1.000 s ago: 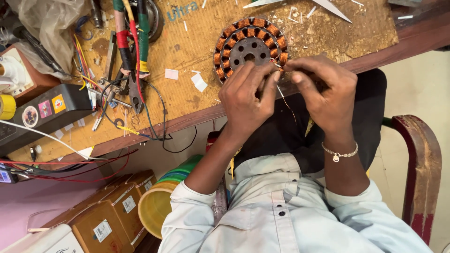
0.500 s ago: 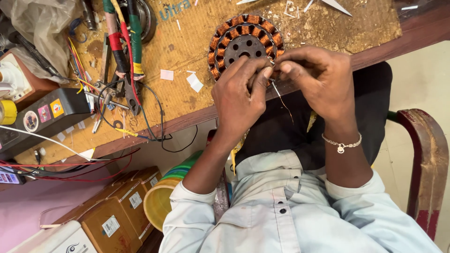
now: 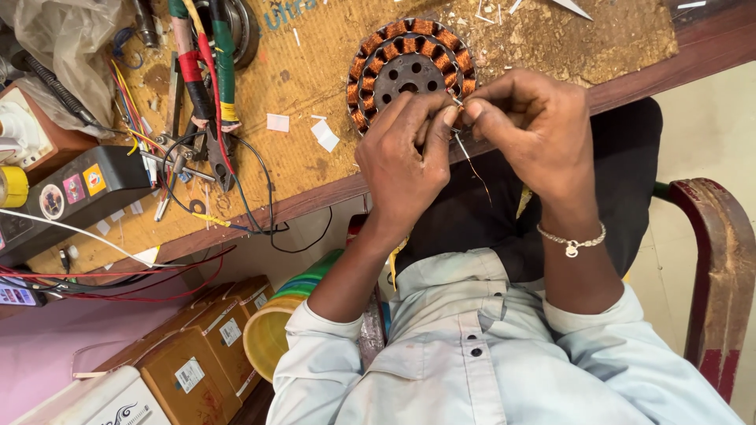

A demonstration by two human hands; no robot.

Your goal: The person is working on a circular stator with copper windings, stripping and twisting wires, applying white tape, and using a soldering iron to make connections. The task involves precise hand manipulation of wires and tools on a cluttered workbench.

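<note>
A round motor stator point(image 3: 409, 72) with copper-wound coils lies on the worn wooden workbench point(image 3: 315, 149) near its front edge. My left hand point(image 3: 402, 161) and my right hand point(image 3: 535, 126) meet at the stator's near rim. Both pinch a thin copper wire point(image 3: 471, 165) that comes off a coil, and its loose end hangs down over my lap. A bracelet sits on my right wrist.
Pliers with red and green handles point(image 3: 205, 86), tangled wires point(image 3: 236, 205) and paper scraps lie left of the stator. A black device point(image 3: 71, 197) sits at the far left. Under the bench are cardboard boxes point(image 3: 197, 354) and a yellow-rimmed container point(image 3: 276, 323). A red chair arm point(image 3: 720, 267) stands at right.
Both hands have stayed at the stator's near rim, pinched on the wire. The fingers have drawn a little closer together and the view has shifted slightly.
</note>
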